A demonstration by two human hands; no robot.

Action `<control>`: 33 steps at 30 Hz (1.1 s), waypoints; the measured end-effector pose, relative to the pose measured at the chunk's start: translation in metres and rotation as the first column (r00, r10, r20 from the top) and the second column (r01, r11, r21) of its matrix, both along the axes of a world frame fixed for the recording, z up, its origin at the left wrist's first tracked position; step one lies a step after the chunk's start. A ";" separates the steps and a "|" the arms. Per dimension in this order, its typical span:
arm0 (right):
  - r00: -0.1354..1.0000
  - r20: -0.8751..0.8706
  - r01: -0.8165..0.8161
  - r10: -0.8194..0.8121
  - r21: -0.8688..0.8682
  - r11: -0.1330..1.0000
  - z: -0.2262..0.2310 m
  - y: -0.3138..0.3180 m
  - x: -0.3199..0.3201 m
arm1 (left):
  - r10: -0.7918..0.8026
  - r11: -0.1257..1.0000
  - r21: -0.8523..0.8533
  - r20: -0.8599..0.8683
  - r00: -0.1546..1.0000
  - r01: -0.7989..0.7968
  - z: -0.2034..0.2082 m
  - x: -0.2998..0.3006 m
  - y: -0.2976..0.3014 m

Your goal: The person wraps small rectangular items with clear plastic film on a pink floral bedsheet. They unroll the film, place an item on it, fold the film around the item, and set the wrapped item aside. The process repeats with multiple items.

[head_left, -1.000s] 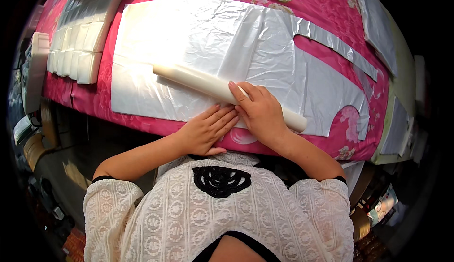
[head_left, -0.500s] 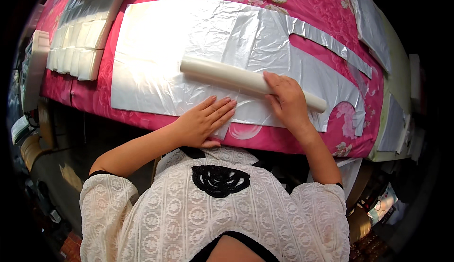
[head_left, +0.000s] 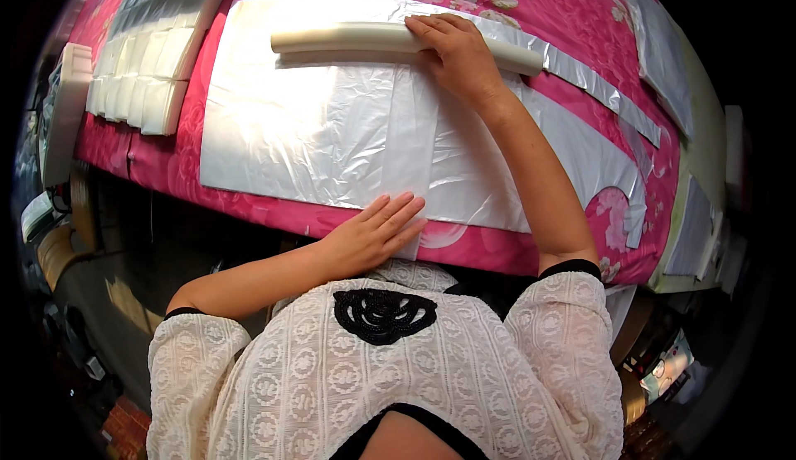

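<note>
A cream-white roll (head_left: 356, 38) of plastic film lies across the far side of a table covered in pink flowered cloth (head_left: 572, 141). My right hand (head_left: 456, 53) rests palm-down on the roll near its right end, arm stretched out. Thin translucent film (head_left: 332, 136) is spread flat from the roll back to the table's near edge. There my left hand (head_left: 377, 232) lies flat with fingers together, pressing the film's near edge down.
A stack of folded white plastic pieces (head_left: 145, 78) sits at the table's left end. Strips of silvery film (head_left: 597, 87) lie to the right, and more sheets (head_left: 663, 29) at the far right. Dark floor with clutter lies below the table's left side.
My right hand has pushed the roll away from me across the table, laying out more film. My left hand has stayed at the near edge.
</note>
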State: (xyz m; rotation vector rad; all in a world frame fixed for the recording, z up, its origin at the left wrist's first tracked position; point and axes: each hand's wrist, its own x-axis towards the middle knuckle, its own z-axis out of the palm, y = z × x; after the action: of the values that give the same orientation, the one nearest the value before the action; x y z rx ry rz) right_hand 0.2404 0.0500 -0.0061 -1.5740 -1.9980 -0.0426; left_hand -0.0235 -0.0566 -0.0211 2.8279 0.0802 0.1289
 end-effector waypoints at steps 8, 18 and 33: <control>0.920 -0.246 -0.373 0.305 -0.318 0.872 0.017 -0.102 -0.029 | -0.182 0.972 -0.135 0.097 0.979 0.194 0.000 -0.026 0.025; 0.953 -0.201 -0.269 0.226 -0.219 0.938 0.000 -0.139 -0.053 | 0.028 0.841 -0.509 0.381 0.924 0.184 0.012 -0.020 0.036; 0.939 -0.344 -0.045 -0.025 -0.192 0.980 -0.001 -0.137 -0.044 | 0.379 0.844 -0.443 0.094 0.921 -0.302 0.026 0.019 0.061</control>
State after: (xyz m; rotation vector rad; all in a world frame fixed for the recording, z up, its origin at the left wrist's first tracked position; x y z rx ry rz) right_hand 0.1961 -0.0875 -0.0072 -1.5645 -1.7734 0.4208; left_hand -0.0044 0.0045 0.0049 2.3291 0.5129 0.3946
